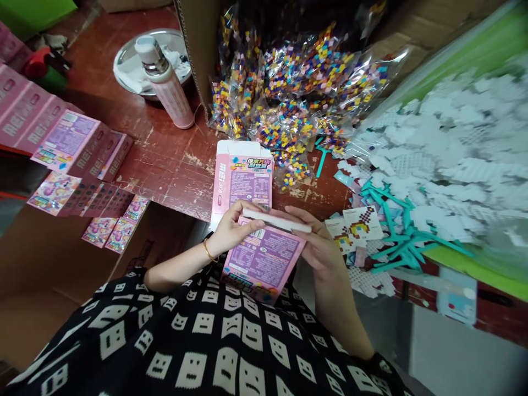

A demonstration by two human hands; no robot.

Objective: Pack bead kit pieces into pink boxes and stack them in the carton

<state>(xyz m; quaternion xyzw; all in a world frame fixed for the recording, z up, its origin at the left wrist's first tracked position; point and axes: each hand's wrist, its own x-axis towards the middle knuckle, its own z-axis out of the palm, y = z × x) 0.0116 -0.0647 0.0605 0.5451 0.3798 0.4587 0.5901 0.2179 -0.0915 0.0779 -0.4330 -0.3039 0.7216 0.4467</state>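
Observation:
My left hand (233,228) and my right hand (317,242) hold a pink and purple printed box (264,264) over my lap, its white end flap (276,220) raised between my fingers. My left thumb and fingers pinch the flap's left end. My right hand cups the box's right side. A second pink box (243,184) with an open top lies on the worn red table (169,159) just beyond my hands.
Clear bags of coloured bead pieces (297,104) spill from a cardboard carton (198,49). White grid plates (454,154), teal tools (396,231) and pattern cards (363,223) lie at right. Flat pink boxes (53,137), a pink bottle (167,82) and a metal dish (132,60) sit at left.

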